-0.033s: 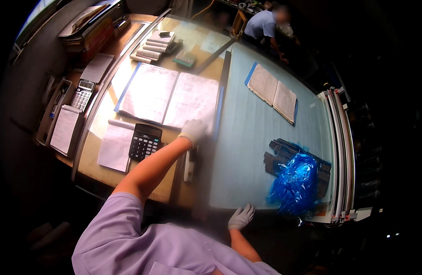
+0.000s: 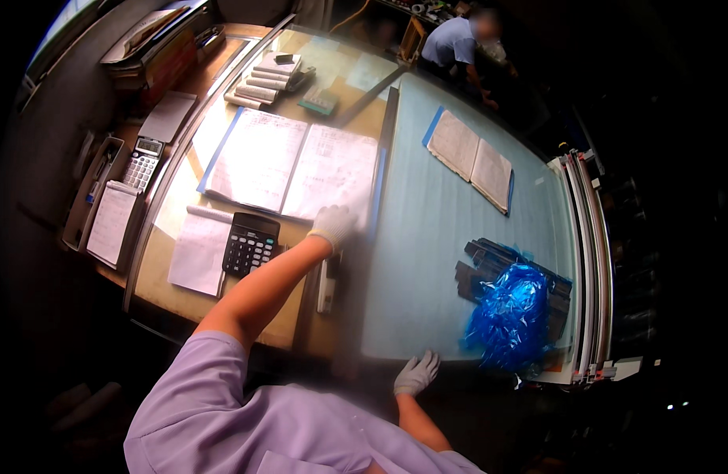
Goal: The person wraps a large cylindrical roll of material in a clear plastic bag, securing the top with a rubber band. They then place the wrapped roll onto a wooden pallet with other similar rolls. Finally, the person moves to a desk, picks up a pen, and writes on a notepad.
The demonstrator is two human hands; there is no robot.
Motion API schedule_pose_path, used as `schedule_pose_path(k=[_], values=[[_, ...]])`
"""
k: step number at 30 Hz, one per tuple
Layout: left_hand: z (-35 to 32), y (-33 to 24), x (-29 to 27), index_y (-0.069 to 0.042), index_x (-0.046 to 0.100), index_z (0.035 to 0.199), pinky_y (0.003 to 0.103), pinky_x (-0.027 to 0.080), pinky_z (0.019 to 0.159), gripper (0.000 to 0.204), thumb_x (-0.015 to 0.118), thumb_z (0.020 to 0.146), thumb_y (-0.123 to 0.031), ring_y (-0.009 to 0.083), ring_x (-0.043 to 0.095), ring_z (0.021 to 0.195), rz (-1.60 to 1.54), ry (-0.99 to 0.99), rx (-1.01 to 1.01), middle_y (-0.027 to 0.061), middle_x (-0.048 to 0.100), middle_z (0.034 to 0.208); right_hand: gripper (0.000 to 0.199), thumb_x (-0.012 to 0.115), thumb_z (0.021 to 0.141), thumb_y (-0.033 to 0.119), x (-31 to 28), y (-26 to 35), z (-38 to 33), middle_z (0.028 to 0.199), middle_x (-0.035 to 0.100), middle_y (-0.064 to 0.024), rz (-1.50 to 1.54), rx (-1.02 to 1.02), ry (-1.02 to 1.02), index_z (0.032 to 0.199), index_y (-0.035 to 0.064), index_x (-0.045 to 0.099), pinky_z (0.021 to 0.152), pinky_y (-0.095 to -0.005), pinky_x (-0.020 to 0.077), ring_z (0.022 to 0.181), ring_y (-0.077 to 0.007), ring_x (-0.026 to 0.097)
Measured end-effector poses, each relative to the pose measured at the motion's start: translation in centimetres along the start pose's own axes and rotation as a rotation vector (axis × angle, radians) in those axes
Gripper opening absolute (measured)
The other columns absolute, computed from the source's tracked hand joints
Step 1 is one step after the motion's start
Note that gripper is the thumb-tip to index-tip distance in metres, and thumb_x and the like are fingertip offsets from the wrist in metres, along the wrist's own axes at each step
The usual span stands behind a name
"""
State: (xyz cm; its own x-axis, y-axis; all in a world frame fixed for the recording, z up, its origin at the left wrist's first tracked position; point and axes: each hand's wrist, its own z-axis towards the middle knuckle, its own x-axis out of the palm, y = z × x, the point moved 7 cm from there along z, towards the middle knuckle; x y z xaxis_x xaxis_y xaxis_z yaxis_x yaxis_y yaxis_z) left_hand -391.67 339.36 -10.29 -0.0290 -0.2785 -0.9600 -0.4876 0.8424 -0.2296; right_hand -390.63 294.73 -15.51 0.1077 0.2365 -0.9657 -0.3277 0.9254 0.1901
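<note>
My left hand [image 2: 335, 227], in a white knit glove, rests on the lower right corner of an open ledger [image 2: 257, 162] with handwritten pages and a blue cover. Its fingers lie on the paper and hold nothing, though haze softens their outline. Just left of that forearm sits a black calculator [image 2: 251, 243], beside a notepad [image 2: 198, 251]. Also gloved in white, my right hand [image 2: 417, 374] lies at the near edge of the glass-like tabletop [image 2: 411, 261], fingers stretched out and empty. To its right is a bundle of shiny blue plastic film [image 2: 510, 316] over dark flat strips [image 2: 490, 253].
A second open ledger [image 2: 471, 158] lies at the far right. Stacked notepads [image 2: 261, 83] stand at the back left. A side ledge holds a silver calculator [image 2: 143, 163] and a pen box [image 2: 95, 189]. Long rails [image 2: 589, 261] edge the right side. A person [image 2: 451, 47] bends over beyond the table.
</note>
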Motion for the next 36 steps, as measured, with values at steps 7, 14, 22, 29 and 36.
schedule_pose_path(k=[7, 14, 22, 29, 36], values=[[0.4, -0.3, 1.2, -0.013, 0.060, 0.118, 0.044, 0.053, 0.086, 0.030, 0.060, 0.091, -0.028, 0.0316, 0.064, 0.104, -0.016, 0.017, 0.017, 0.0148, 0.062, 0.114, 0.045, 0.057, 0.091, 0.021, 0.3, -0.2, 0.0, 0.142, 0.043, -0.0196, -0.012, 0.002, 0.003, 0.132, 0.0040, 0.048, 0.111, -0.0492, 0.0299, 0.136, -0.0388, 0.036], [-0.4, -2.0, 0.1, -0.015, 0.060, 0.117, 0.046, 0.053, 0.084, 0.030, 0.061, 0.091, -0.029, 0.0321, 0.063, 0.105, 0.000, 0.040, 0.046, 0.0151, 0.061, 0.114, 0.045, 0.056, 0.092, 0.023, 0.1, -0.1, -0.1, 0.142, 0.044, -0.0172, -0.037, -0.014, -0.016, 0.133, 0.0063, 0.048, 0.110, -0.0486, 0.0312, 0.135, -0.0375, 0.038], [-1.5, -3.7, 2.5, -0.010, 0.058, 0.122, 0.045, 0.051, 0.090, 0.036, 0.060, 0.092, -0.029, 0.0331, 0.062, 0.106, -0.042, 0.022, 0.054, 0.0147, 0.059, 0.121, 0.045, 0.055, 0.093, 0.025, 0.2, -0.1, 0.2, 0.144, 0.042, -0.0177, -0.041, -0.002, 0.006, 0.133, 0.0057, 0.048, 0.111, -0.0491, 0.0305, 0.136, -0.0384, 0.037], [-17.7, -10.6, 5.2, -0.014, 0.055, 0.129, 0.047, 0.042, 0.104, 0.050, 0.064, 0.081, -0.020, 0.0314, 0.051, 0.126, -0.342, -0.169, 0.663, 0.0106, 0.055, 0.131, 0.045, 0.055, 0.093, 0.024, 0.4, -0.5, 0.2, 0.145, 0.041, -0.0187, -0.022, 0.005, 0.007, 0.134, 0.0054, 0.047, 0.112, -0.0497, 0.0295, 0.136, -0.0396, 0.036], [-28.5, -1.2, 7.2, -0.013, 0.054, 0.134, 0.050, 0.043, 0.101, 0.061, 0.071, 0.079, -0.032, 0.0372, 0.050, 0.125, -0.203, -0.256, 0.500, 0.0149, 0.052, 0.135, 0.046, 0.058, 0.090, 0.021, -0.2, 0.0, 0.1, 0.143, 0.043, -0.0194, 0.020, -0.017, -0.019, 0.133, 0.0064, 0.048, 0.111, -0.0497, 0.0301, 0.136, -0.0387, 0.036]])
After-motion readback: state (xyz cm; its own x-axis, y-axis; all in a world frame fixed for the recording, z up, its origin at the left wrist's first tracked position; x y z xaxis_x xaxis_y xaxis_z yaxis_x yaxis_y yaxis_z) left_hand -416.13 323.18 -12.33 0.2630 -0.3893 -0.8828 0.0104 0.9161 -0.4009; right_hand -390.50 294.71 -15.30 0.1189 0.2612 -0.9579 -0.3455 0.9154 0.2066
